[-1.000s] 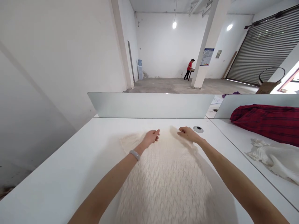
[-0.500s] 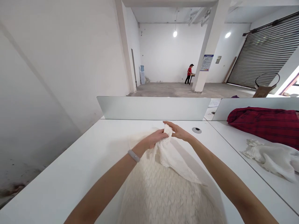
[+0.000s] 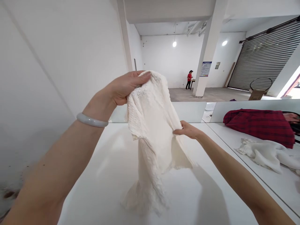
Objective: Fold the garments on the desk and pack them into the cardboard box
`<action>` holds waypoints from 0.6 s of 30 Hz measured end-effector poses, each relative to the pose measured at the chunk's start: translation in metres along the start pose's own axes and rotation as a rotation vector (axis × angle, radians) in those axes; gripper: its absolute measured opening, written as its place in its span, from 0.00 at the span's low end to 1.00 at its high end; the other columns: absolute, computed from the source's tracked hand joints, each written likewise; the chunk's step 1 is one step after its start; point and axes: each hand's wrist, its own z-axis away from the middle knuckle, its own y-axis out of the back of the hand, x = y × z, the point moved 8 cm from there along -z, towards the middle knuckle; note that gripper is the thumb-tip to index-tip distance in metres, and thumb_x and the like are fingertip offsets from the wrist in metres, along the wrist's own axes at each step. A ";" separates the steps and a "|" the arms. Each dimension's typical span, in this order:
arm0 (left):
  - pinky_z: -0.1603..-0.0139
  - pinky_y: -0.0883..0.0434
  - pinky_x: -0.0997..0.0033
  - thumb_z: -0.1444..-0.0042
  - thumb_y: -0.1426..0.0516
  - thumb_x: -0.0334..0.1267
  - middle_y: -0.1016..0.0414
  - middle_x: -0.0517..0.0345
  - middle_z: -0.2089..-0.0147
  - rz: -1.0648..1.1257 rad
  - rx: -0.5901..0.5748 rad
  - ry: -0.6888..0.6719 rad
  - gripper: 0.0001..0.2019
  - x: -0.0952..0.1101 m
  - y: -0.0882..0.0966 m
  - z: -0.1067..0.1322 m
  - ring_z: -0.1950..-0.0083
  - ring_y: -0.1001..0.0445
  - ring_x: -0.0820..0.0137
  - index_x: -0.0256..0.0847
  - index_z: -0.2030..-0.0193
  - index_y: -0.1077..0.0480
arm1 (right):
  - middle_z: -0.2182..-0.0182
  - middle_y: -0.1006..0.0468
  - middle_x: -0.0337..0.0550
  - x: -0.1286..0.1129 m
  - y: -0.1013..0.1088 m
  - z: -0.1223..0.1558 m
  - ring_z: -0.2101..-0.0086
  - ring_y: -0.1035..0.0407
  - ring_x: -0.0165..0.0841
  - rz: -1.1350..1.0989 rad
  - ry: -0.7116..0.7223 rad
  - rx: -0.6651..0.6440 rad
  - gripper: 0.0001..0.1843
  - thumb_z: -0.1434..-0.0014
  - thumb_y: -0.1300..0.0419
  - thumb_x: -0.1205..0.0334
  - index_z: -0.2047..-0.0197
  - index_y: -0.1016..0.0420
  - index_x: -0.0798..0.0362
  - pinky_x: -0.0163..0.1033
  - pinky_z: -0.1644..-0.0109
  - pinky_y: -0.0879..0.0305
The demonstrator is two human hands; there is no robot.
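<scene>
A white textured knit garment hangs in the air in front of me, and its lower end gathers on the white table. My left hand is raised high and grips the garment's top edge. Lower down, my right hand pinches its right side between fingers and thumb. A pale bangle circles my left wrist. The garment's folds hide part of the table and the partition behind it.
A red plaid cloth and a crumpled white cloth lie on the neighbouring table. Low grey partition panels stand beyond. Part of another person shows at the right edge. A person in a red shirt stands far off.
Both hands have lifted the garment off the table, from bunched up to hanging nearly upright. My left hand has risen and moved left, and my right hand now holds the garment's side.
</scene>
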 end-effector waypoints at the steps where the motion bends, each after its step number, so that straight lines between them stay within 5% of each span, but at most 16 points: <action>1: 0.52 0.31 0.61 0.36 0.51 0.50 0.28 0.50 0.52 -0.036 0.031 -0.011 0.25 0.007 0.008 0.005 0.50 0.28 0.64 0.28 0.45 0.38 | 0.65 0.23 0.43 -0.007 0.008 0.007 0.64 0.28 0.37 0.016 0.018 0.013 0.18 0.55 0.34 0.53 0.63 0.26 0.56 0.39 0.63 0.31; 11: 0.53 0.30 0.57 0.39 0.54 0.57 0.31 0.49 0.47 -0.335 0.203 -0.004 0.30 0.041 0.057 0.044 0.45 0.30 0.56 0.31 0.42 0.41 | 0.79 0.33 0.35 -0.105 0.082 0.073 0.75 0.39 0.29 0.764 0.109 0.385 0.08 0.51 0.43 0.59 0.74 0.30 0.54 0.33 0.74 0.46; 18: 0.56 0.37 0.51 0.41 0.56 0.57 0.33 0.54 0.53 -0.576 0.370 -0.020 0.34 0.088 0.089 0.078 0.43 0.36 0.46 0.28 0.41 0.41 | 0.66 0.26 0.46 -0.212 0.103 0.132 0.70 0.37 0.27 1.059 0.322 0.897 0.17 0.38 0.51 0.62 0.51 0.28 0.61 0.36 0.66 0.44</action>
